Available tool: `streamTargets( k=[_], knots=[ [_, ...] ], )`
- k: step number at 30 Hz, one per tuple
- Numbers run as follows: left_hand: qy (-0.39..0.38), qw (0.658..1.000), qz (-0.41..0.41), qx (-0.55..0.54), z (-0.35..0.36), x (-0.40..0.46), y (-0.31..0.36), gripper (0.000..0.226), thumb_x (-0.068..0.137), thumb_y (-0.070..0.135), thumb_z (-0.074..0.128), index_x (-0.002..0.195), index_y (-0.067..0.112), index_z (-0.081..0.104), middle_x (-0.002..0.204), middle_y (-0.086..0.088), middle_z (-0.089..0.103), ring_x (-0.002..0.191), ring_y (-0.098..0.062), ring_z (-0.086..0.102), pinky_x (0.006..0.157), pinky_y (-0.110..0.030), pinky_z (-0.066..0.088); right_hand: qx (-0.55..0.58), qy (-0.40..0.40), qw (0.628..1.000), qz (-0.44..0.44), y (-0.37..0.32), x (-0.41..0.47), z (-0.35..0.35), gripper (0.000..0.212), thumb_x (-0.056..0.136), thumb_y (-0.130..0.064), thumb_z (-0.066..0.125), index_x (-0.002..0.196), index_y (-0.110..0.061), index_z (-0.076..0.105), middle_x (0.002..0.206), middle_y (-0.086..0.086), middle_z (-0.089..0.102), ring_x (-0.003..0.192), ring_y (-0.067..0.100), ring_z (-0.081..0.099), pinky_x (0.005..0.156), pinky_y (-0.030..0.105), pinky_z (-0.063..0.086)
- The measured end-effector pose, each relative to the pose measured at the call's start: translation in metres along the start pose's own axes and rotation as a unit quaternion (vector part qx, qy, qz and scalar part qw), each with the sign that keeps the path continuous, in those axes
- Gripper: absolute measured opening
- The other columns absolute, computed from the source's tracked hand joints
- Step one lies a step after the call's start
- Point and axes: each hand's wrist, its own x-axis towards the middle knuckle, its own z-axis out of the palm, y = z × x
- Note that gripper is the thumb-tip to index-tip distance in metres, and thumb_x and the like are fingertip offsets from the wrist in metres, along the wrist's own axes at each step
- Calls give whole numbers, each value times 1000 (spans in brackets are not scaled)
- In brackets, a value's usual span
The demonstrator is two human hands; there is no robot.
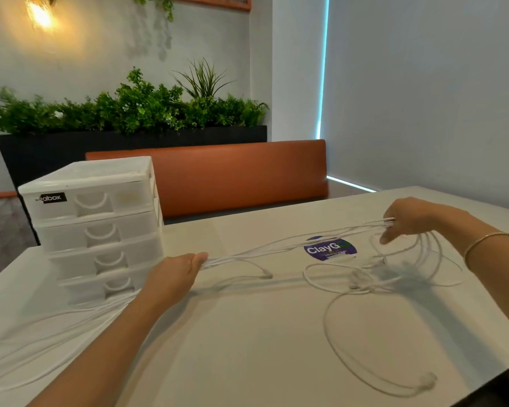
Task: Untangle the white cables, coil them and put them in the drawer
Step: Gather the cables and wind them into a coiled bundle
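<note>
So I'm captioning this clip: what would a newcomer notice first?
A bundle of white cables stretched taut above the table between the left hand and right hand. More cable loops sprawl at right, and a white four-drawer unit stands at left.

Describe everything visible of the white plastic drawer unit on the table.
The drawer unit is a translucent white plastic tower of four stacked drawers, each with a curved recessed handle, all shut. A black label on the top drawer reads partly "box". It stands upright at the table's far left. White cables trail past its base; neither hand touches it.
</note>
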Motion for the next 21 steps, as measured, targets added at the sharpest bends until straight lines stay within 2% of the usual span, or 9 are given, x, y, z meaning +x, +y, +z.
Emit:
streamTargets(
  k=[3,5,8,10,12,15,17,19,21],
  knots=[
    [0,1000,-5,1,4,-2,-1,55,99,47,18,112,15,61,110,-9,66,101,-27,58,81,-32,42,-172,115,973,98,24,1,-6,32,88,-55,51,93,-25,63,106,0,64,101,21,57,90,32,41],
    [1,1000,-14,4,7,0,-2,55,99,47,18,112,15,61,109,-10,66,100,-26,58,82,-32,42,-215,205,938,178,36,3,-15,33,95,-42,42,114,-23,61,122,2,60,117,24,51,97,34,36],
    [-3,1000,-10,12,9,2,5,52,100,46,18,114,18,60,111,-8,66,101,-25,58,85,-33,44,-70,254,927,267,37,12,-31,31,94,-14,45,119,-8,61,125,16,57,117,35,51,92,38,42],
    [-13,1000,-2,19,12,2,10,49,100,45,18,115,21,59,111,-6,66,101,-24,59,88,-34,47,94,282,910,289,33,23,-45,29,93,-11,50,116,2,60,123,24,56,114,40,54,90,41,46],
    [-23,999,3,25,13,4,12,47,101,44,17,117,25,57,111,-4,66,100,-22,59,90,-35,48,223,317,878,281,29,30,-61,32,92,-15,55,114,7,59,121,27,56,113,42,55,89,43,47],
    [-20,1000,0,19,15,7,11,48,100,45,17,114,23,58,108,-4,66,98,-21,59,87,-32,48,214,396,877,169,24,39,-73,38,89,-24,63,110,7,60,125,31,48,111,46,51,95,44,43],
    [-17,1000,-1,14,17,8,11,48,100,46,17,111,23,58,106,-4,66,96,-20,59,82,-30,47,217,413,881,77,26,47,-69,36,85,-20,68,109,4,58,134,28,37,115,45,47,99,43,39],
    [-15,1000,-7,7,18,8,9,50,99,47,18,111,23,59,107,-3,67,97,-20,59,82,-30,45,164,370,913,48,35,58,-52,31,86,-13,64,113,0,56,140,25,31,121,44,42,102,43,39],
    [-15,1000,-10,6,18,9,9,50,99,47,17,113,23,59,109,-3,66,99,-20,58,83,-30,44,78,289,953,57,46,63,-24,35,86,-7,60,120,0,54,140,26,31,121,46,43,100,45,40]
  ],
)
